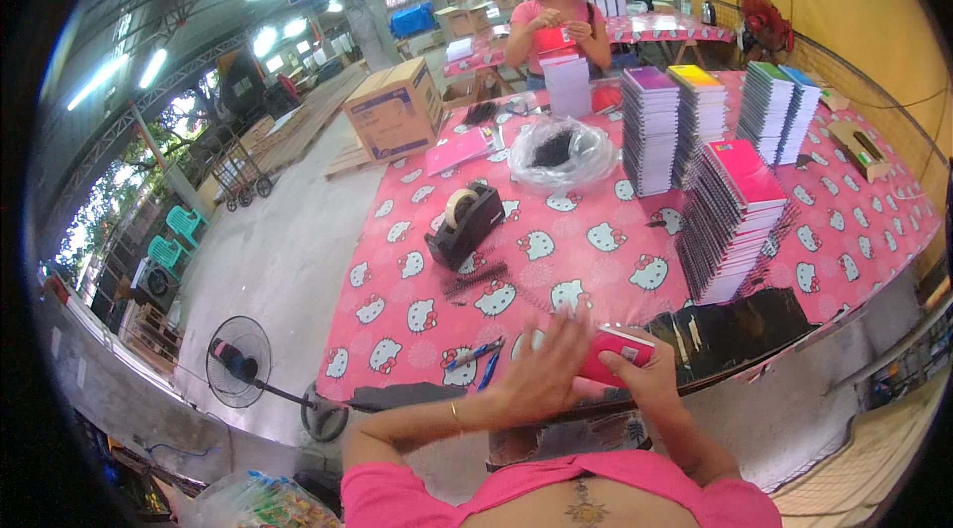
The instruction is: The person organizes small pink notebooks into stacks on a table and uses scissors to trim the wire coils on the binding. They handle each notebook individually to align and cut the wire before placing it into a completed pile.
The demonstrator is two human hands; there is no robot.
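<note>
My right hand [650,376] is closed on a small pink notebook [612,351] at the table's near edge, its thumb lying on the cover. Beside the notebook's left side is my left hand [549,361], its fingers stretched upward and somewhat blurred. Whether those fingers touch the notebook I cannot tell. Loose black spiral binding wires [475,280] lie ahead of my left hand. Pens [486,359] rest on the tablecloth to its left. Just right and beyond stands a tall stack of pink spiral notebooks [730,220].
A black tape dispenser [467,225] and a plastic bag of black wires [563,151] sit mid-table. Purple [650,131], yellow [698,116] and green [766,111] notebook stacks stand farther back. Across the table, a person [561,22] handles a red notebook. A standing fan [238,361] is at left.
</note>
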